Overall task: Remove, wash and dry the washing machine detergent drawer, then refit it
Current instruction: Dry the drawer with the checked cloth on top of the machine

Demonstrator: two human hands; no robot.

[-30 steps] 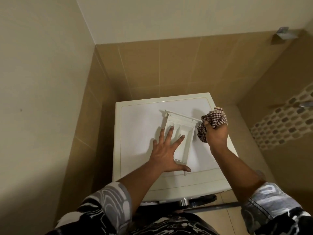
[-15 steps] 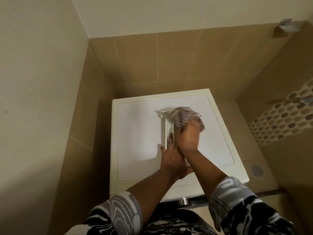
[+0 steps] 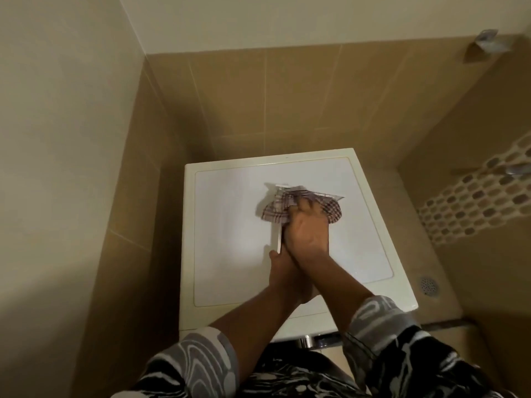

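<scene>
Pressing one cloth (image 3: 275,209), one drawer (image 3: 278,239), right hand (image 3: 309,229)

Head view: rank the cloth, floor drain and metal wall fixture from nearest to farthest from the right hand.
1. Cloth: in the right hand, against the drawer.
2. Drain: on the floor, right of the machine.
3. Wall fixture: high on the wall, far right.

Open washer top (image 3: 230,239) left of drawer (image 3: 278,239); tiled walls (image 3: 258,96) close behind and left.
</scene>
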